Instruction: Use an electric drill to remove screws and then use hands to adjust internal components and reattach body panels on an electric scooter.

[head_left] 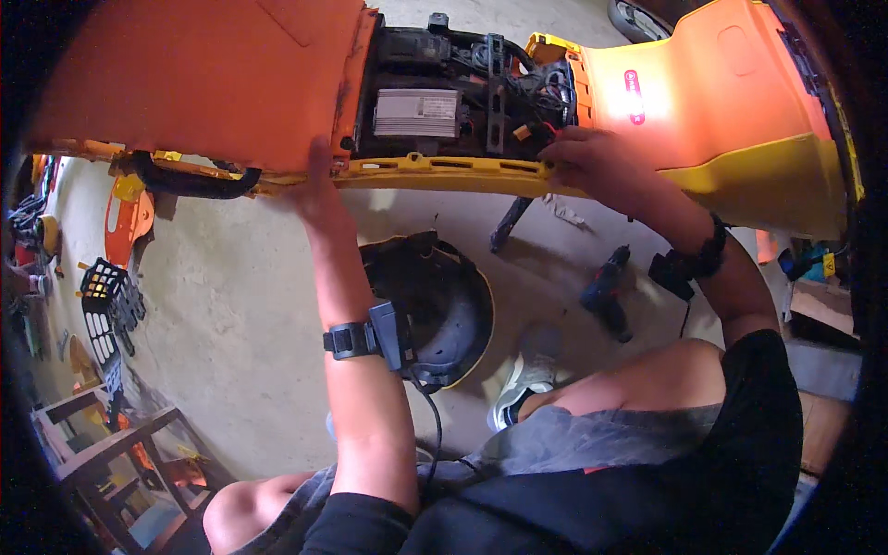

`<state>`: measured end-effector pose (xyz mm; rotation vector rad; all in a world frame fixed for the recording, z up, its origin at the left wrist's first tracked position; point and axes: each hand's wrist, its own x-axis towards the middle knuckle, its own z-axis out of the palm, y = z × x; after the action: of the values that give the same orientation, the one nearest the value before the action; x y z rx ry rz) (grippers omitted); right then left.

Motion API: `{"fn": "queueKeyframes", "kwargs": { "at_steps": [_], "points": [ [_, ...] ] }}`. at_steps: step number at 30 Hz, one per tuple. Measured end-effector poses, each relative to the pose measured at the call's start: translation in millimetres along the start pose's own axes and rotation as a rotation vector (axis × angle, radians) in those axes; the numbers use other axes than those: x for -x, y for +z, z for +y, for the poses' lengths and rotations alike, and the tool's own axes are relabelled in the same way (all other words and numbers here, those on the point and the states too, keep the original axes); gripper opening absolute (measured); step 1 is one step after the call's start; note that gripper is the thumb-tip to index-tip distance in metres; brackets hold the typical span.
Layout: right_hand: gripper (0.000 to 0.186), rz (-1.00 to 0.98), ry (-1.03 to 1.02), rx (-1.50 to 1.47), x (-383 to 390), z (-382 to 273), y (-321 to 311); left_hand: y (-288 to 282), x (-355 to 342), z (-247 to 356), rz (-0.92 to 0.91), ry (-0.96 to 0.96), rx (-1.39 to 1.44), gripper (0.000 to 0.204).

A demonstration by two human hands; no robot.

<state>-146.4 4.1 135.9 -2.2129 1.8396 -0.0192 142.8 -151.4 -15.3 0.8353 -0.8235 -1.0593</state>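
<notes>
An orange and yellow body shell, like that of a scooter (435, 168), stretches across the far side, with an open bay between its two orange panels. Inside the bay sit a silver finned box (416, 113), a black slotted bracket (495, 92) and bundled wires (546, 88). My left hand (316, 185) grips the lower edge of the left orange panel (213, 74); one finger lies up its face and the others are mostly hidden. At the bay's right end, my right hand (597, 165) has its fingers curled by the yellow rail, below a yellow connector (522, 133). What those fingers hold is hidden.
On the floor below lie a black round-bottomed shell (439, 301), a cordless drill (606, 294) and a black rod-like part (509, 225). A wooden frame (120, 444) stands at lower left, near a black grid-like part (102, 305). A wheel (638, 20) shows at the top.
</notes>
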Motion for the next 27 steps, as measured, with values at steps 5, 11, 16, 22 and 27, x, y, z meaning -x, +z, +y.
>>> {"fn": "queueKeyframes", "kwargs": {
  "at_steps": [5, 11, 16, 22, 27],
  "points": [
    [0.027, 0.012, 0.029, -0.053, 0.6, -4.4, 2.1, -6.3, -2.8, -2.2, -0.062, -0.041, 0.067, 0.067],
    [0.032, 0.116, -0.029, -0.153, 8.5, 7.1, 16.3, -3.0, 3.7, 2.1, -0.047, 0.003, 0.063, 0.078],
    [0.034, 0.173, 0.014, 0.034, 9.9, -2.7, 29.7, -6.1, 5.7, 5.8, -0.059, -0.025, 0.026, 0.076],
    [0.044, 0.216, 0.011, 0.265, 23.2, -2.6, 35.7, -16.7, 15.5, -11.2, -0.095, -0.218, 0.054, 0.069],
    [0.047, 0.186, 0.037, 0.359, 18.7, -22.8, 33.2, -24.6, 20.4, -12.0, 0.032, -0.337, 0.219, 0.053]
  ]
}}
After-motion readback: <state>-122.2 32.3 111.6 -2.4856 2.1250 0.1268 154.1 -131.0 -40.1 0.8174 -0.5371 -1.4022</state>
